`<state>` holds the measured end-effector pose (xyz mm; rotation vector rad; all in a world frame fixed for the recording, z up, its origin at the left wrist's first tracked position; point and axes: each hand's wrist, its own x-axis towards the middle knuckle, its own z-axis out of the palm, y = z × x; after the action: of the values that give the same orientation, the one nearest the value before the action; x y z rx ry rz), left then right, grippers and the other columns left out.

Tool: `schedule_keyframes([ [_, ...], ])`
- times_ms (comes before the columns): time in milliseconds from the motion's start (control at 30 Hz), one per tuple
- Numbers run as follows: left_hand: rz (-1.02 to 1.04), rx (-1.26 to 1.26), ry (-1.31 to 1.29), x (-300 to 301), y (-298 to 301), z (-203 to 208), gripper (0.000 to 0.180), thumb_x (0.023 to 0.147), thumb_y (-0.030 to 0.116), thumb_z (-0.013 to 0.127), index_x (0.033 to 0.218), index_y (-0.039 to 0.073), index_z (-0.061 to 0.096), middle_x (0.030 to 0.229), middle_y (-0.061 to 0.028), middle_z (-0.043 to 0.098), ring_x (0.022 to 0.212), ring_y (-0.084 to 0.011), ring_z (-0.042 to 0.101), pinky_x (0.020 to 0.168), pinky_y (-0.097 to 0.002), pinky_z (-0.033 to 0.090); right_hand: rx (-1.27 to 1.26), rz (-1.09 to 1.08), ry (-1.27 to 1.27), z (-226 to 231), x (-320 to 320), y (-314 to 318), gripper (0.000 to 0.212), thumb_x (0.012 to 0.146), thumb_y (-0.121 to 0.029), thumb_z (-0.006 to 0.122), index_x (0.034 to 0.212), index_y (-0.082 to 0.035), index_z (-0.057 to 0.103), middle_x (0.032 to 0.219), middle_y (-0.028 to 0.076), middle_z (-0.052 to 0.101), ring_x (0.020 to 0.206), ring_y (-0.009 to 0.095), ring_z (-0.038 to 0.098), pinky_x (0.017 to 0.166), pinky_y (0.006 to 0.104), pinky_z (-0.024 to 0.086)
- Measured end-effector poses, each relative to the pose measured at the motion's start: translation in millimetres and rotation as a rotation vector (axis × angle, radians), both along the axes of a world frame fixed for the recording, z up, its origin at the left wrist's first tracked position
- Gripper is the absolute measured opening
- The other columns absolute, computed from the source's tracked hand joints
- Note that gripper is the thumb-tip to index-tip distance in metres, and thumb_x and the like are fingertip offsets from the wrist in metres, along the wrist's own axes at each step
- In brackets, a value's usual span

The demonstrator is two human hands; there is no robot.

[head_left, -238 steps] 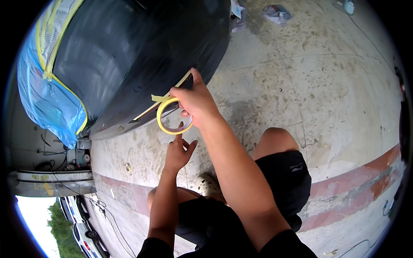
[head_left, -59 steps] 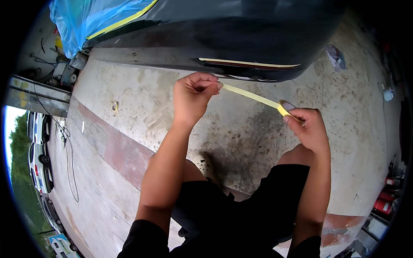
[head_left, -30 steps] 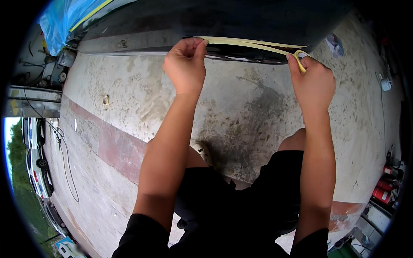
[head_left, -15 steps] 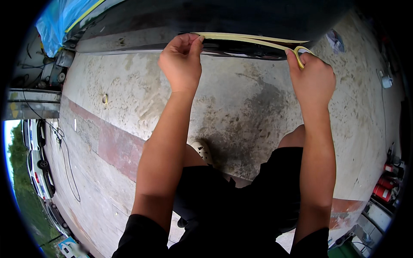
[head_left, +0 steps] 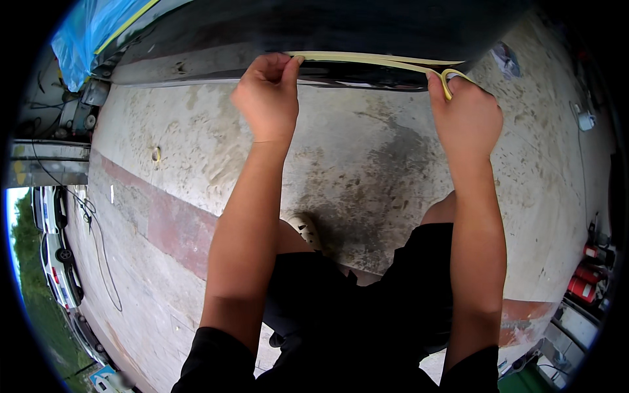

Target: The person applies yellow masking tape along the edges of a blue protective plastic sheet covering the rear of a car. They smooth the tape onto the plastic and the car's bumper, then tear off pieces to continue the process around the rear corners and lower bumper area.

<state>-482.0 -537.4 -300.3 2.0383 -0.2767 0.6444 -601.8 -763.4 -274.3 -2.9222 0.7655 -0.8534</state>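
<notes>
A glossy black car body panel (head_left: pixel 314 29) spans the top of the view. My left hand (head_left: pixel 267 98) is closed at its lower edge, thumb and fingers pinching a strip of yellow masking tape (head_left: pixel 347 59). From there the strip runs taut to the right, toward my right hand (head_left: pixel 468 124). That hand is curled round the tape roll (head_left: pixel 447 85), whose ring partly shows between thumb and fingers. Along the panel just above lies another pale yellow strip (head_left: pixel 419 59); the two meet toward the left and spread apart slightly toward the right.
Blue plastic sheeting (head_left: pixel 75 49) with a yellow tape edge covers the upper left. A small ring (head_left: pixel 156 154), like a tape roll, lies on the stained concrete floor (head_left: pixel 354 157). Crumpled cloth or plastic (head_left: pixel 506 60) sits at the upper right. Red containers (head_left: pixel 582 288) stand far right.
The stretched strip now lies closer to the strip above it, and the gap between them has narrowed. Both hands appear slightly further left, along with a small shift of the whole view.
</notes>
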Motion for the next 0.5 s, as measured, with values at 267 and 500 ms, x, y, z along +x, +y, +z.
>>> schedule_keyframes([
  [267, 0.094, 0.107, -0.125, 7, 31, 8, 0.017, 0.084, 0.015, 0.083, 0.084, 0.003, 0.072, 0.071, -0.0013, 0.071, 0.062, -0.0069, 0.065, 0.063, -0.0226, 0.05, 0.009, 0.001, -0.003, -2, 2, 0, 0.049, 0.092, -0.049, 0.067, 0.064, -0.009, 0.061, 0.06, 0.013, 0.064, 0.059, 0.036, 0.065, 0.058, 0.0451, 0.053],
  [500, 0.021, 0.244, -0.058, -8, 19, 14, 0.026, 0.081, 0.025, 0.087, 0.077, 0.003, 0.073, 0.063, -0.0018, 0.068, 0.055, -0.0069, 0.062, 0.056, -0.0222, 0.048, 0.018, 0.027, -0.026, -9, 4, -2, 0.05, 0.093, -0.05, 0.065, 0.064, -0.009, 0.061, 0.061, 0.013, 0.064, 0.06, 0.037, 0.065, 0.058, 0.0453, 0.053],
])
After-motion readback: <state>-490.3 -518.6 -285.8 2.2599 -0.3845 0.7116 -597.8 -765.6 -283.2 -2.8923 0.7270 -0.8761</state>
